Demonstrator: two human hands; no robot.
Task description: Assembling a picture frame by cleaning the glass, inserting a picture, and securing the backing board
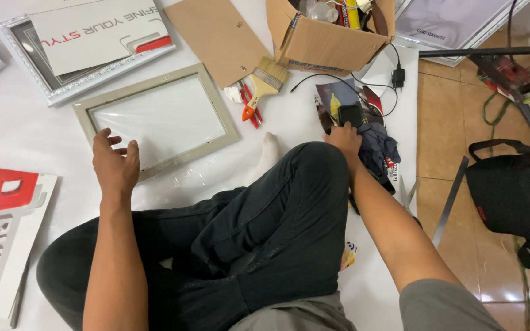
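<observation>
Grey frame [154,119] flat; dark cloth [376,147], prob. crumpled, rt.

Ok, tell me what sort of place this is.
Probably a small picture-framing workspace on a floor: an empty grey frame by the left hand, a paintbrush, and a cardboard box of supplies.

Single head-worn view, steeply downward and close over lap, hands and floor sheet [7,122].

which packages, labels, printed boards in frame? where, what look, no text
Cardboard box: top centre, brown, open, holding bottles and tools.
Printed board: top left, on a silver frame; white rectangle, red and grey lettering.
Printed sign: left edge, white, red block, grey letters.
Printed sheet: under the right hand, dark, glossy.
Left hand: on a grey frame, no label.
</observation>
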